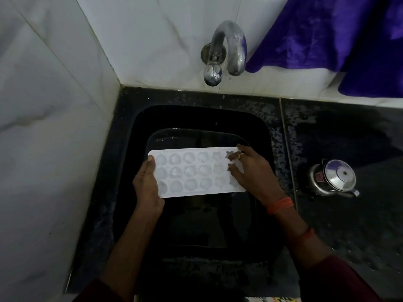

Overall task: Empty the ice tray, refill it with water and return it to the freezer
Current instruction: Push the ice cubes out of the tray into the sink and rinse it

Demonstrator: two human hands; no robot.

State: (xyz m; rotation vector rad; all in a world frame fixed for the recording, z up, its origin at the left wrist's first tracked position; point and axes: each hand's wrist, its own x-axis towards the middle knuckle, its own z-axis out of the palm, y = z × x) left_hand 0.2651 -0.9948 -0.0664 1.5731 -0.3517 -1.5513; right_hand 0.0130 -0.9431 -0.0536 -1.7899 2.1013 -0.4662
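Observation:
A white ice tray [196,172] with three rows of shaped moulds is held level over a black sink [130,192]. My left hand [147,184] grips its left end, thumb on the top rim. My right hand [250,171] lies over the right end, its fingers curled onto the last moulds, where they pinch a pale piece of ice. A chrome tap [229,51] juts from the tiled wall above the sink; a few drops fall below its spout. A dark dish [196,136] sits in the sink under the tray.
White tiled walls close off the left and back. A purple cloth [327,33] hangs at the upper right. A steel kettle [333,178] stands on the wet black counter [349,138] to the right of the sink.

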